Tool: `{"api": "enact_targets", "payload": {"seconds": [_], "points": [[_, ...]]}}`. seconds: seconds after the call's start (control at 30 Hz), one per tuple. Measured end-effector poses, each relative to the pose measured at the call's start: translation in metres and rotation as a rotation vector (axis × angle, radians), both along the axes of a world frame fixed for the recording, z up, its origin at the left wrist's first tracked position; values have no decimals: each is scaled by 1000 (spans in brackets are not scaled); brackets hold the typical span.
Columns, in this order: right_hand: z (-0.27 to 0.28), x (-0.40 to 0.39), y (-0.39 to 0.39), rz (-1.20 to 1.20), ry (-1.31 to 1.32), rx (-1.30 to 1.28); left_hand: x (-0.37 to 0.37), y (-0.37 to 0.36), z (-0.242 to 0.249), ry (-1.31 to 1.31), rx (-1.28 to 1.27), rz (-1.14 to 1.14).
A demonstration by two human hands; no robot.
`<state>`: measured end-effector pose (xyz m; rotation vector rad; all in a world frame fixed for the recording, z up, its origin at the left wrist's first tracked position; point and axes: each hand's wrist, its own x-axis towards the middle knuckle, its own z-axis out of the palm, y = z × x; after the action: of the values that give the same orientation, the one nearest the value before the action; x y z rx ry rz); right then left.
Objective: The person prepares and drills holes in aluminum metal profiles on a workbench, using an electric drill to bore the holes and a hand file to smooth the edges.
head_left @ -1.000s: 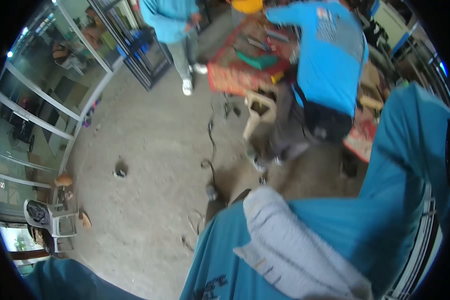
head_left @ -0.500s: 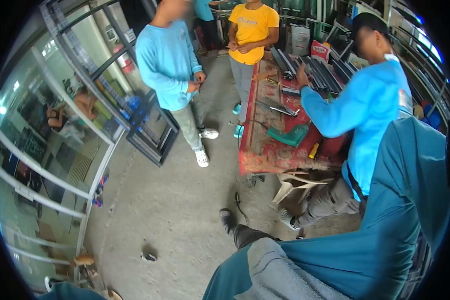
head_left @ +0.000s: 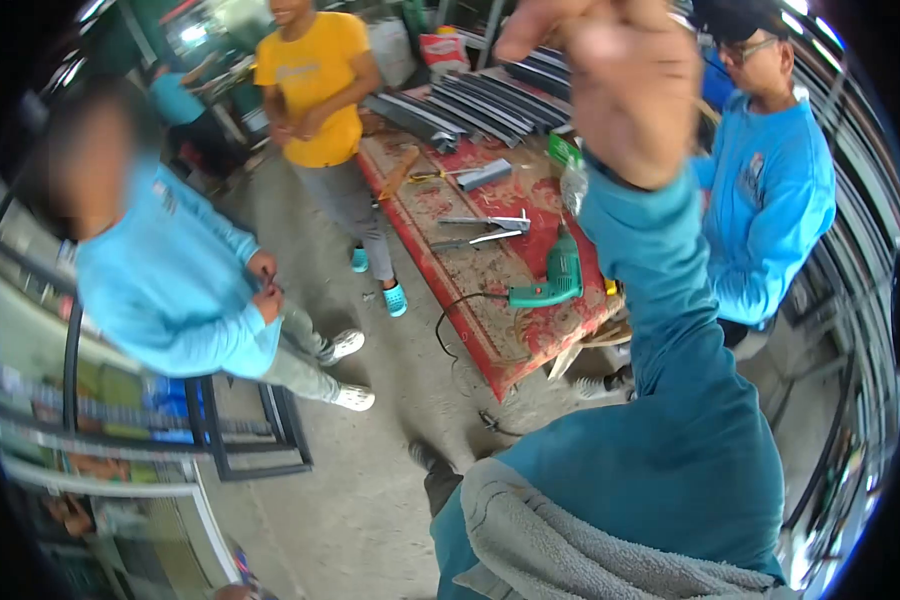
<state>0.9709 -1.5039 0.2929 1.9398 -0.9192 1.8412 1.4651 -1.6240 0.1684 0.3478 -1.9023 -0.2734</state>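
Observation:
My right hand [head_left: 630, 85] is raised high at the top of the head view, in front of the table and close to the camera. A finger or thumb stretches out to the left, apart from the rest; the other fingertips are cut off by the top edge. Nothing shows in this hand. Its teal sleeve [head_left: 660, 290] crosses in front of the table's right side. Nearest below it on the table lie a green power drill [head_left: 562, 270] and a metal hand tool with long handles [head_left: 485, 225]. My left hand is out of view.
A table with a worn red cover [head_left: 530, 345] holds stacked dark metal profiles [head_left: 480, 105]. People in blue [head_left: 175, 285], yellow [head_left: 320, 90] and blue again [head_left: 775, 200] stand around it. A dark metal frame [head_left: 260, 470] rests on the floor at left. A black cord hangs off the table edge.
My right arm has lifted, bringing my hand into view at the top. The view has turned right and tilted. The person at right has lowered the raised hand.

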Motion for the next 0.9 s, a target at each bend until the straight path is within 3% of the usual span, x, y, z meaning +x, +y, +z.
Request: {"api": "enact_targets", "payload": {"seconds": [0.13, 0.17, 0.2, 0.27, 0.33, 0.43, 0.53, 0.6, 0.7, 0.8, 0.83, 0.9], "points": [[-91, -59, -44, -151, -526, 170, -37, -86, -159, 154, 843, 173], [-127, -64, -54, -279, -539, 258, -40, -116, -202, 243, 1049, 186], [-162, -70, -67, -399, -544, 341, -66, -128, -211, 252, 1188, 317], [-240, -62, -90, -281, -834, 532, -107, -163, -234, 312, 1458, 202], [-304, -60, -105, -325, -699, 765, -150, -182, -226, 107, 1443, -67], [-315, -44, -122, -361, -755, 1105, -198, -219, -207, -264, 1212, -447], [-354, -74, -153, -421, -682, 1055, -232, -259, -207, -502, 1122, -594], [-373, -106, -171, -431, -773, 1070, -255, -282, -218, -587, 1031, -670], [-405, -176, -192, -335, -1013, 1060, -295, -312, -225, -722, 986, -519], [-406, -264, -188, -517, -935, 949, -368, -419, -237, -1045, 768, -607], [-420, -307, -190, -690, -950, 960, -396, -471, -245, -1275, 578, -760], [-446, -390, -191, -995, -972, 895, -451, -562, -272, -1652, -27, -1449]]}}
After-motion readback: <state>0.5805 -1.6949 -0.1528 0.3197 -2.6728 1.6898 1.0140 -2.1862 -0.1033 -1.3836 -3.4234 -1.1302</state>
